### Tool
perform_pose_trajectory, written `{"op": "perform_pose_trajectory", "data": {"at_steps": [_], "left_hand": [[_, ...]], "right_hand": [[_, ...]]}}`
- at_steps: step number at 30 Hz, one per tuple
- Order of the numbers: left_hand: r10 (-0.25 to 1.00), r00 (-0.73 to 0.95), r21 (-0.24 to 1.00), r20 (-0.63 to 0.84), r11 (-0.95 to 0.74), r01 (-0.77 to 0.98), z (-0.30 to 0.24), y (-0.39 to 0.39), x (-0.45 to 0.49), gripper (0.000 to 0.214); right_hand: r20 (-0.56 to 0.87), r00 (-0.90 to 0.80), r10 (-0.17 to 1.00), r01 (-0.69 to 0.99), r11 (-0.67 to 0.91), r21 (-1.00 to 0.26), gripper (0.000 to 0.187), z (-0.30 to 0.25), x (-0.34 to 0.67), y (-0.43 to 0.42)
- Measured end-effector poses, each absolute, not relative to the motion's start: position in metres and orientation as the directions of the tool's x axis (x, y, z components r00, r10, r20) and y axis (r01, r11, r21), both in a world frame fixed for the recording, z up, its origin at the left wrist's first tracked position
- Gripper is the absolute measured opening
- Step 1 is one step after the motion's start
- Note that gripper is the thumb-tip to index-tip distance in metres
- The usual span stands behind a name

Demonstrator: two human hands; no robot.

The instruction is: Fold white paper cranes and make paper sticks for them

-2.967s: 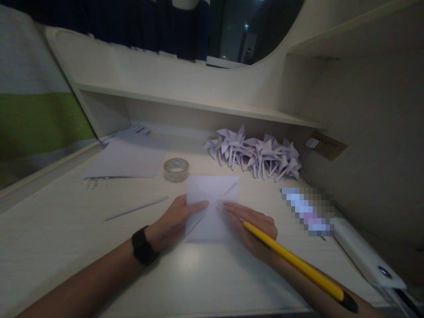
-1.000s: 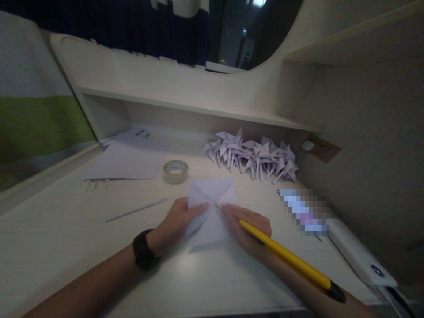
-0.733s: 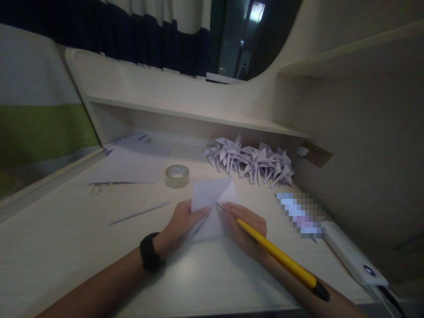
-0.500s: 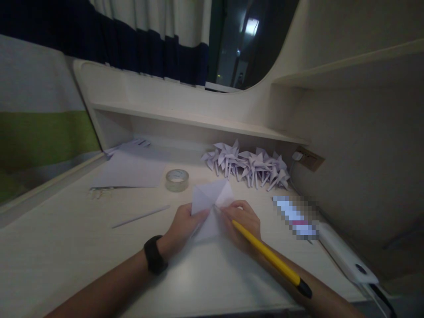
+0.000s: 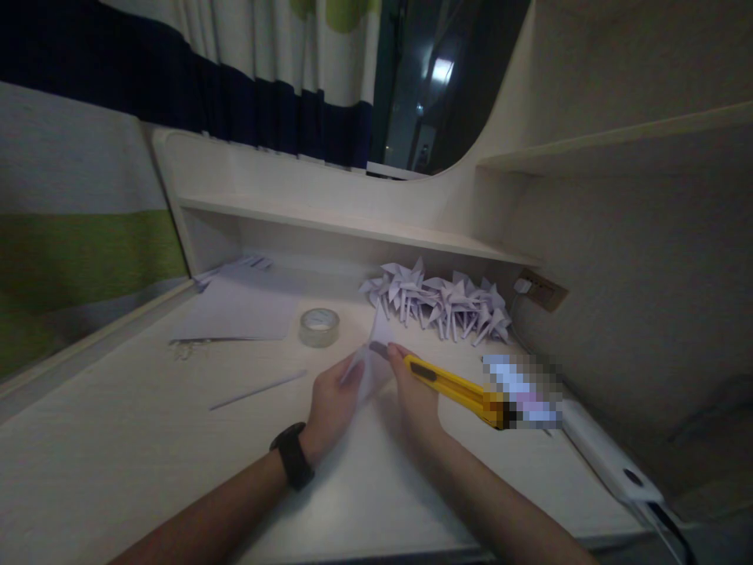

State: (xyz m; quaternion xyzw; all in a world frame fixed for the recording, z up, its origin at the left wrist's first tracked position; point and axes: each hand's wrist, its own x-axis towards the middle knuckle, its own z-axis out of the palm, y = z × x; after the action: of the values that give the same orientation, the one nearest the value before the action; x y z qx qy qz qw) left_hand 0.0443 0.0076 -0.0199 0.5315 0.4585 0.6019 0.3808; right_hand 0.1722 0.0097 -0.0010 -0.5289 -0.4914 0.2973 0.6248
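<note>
My left hand [image 5: 332, 402] pinches the near edge of a white paper square [image 5: 376, 349] and holds it tilted up off the desk. My right hand [image 5: 415, 392] grips a yellow utility knife [image 5: 456, 384], fingers closed round its front end. The blade tip touches the paper near its middle. The knife body points right, across the desk. A black band is on my left wrist.
A clear tape roll [image 5: 318, 326] and a thin paper stick [image 5: 259, 389] lie left of the hands. A sheet stack [image 5: 241, 310] sits further left. Several paper pinwheels [image 5: 438, 302] pile under the shelf. A white device [image 5: 605, 463] lies at the right edge.
The paper lay flat under both hands; now it is lifted and tilted upright. The knife has swung from pointing back along my arm to pointing right. The camera has tipped upward.
</note>
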Motion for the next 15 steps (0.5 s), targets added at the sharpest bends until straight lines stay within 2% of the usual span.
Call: {"op": "perform_pose_trajectory", "data": {"at_steps": [4,8,10,12,13,15], "left_hand": [[0.938,-0.163,0.952,0.305,-0.297,0.069,-0.014,0.009,0.039,0.026],[0.949,-0.173,0.965,0.262,-0.259,0.040,-0.010,0.013,0.033,0.025],[0.969,-0.124,0.972,0.216,-0.225,-0.065,-0.009,0.015,0.029,0.027],[0.989,-0.001,0.960,0.151,-0.146,-0.241,-0.008,0.018,0.026,0.031],[0.989,0.078,0.940,0.125,-0.093,-0.328,-0.008,0.018,0.025,0.033],[0.975,0.197,0.896,0.103,-0.005,-0.444,-0.008,0.020,0.024,0.038]], "right_hand": [[0.282,0.322,0.904,0.122,0.256,-0.959,0.035,0.000,0.164,0.014],[0.427,0.155,0.891,0.267,0.378,-0.886,0.031,0.001,0.177,0.015],[0.543,0.024,0.839,0.382,0.494,-0.781,0.026,0.003,0.191,0.017],[0.632,-0.146,0.761,0.474,0.615,-0.630,0.020,0.007,0.206,0.018],[0.643,-0.238,0.728,0.486,0.663,-0.570,0.018,0.009,0.212,0.019],[0.647,-0.299,0.701,0.482,0.696,-0.532,0.016,0.012,0.219,0.019]]}}
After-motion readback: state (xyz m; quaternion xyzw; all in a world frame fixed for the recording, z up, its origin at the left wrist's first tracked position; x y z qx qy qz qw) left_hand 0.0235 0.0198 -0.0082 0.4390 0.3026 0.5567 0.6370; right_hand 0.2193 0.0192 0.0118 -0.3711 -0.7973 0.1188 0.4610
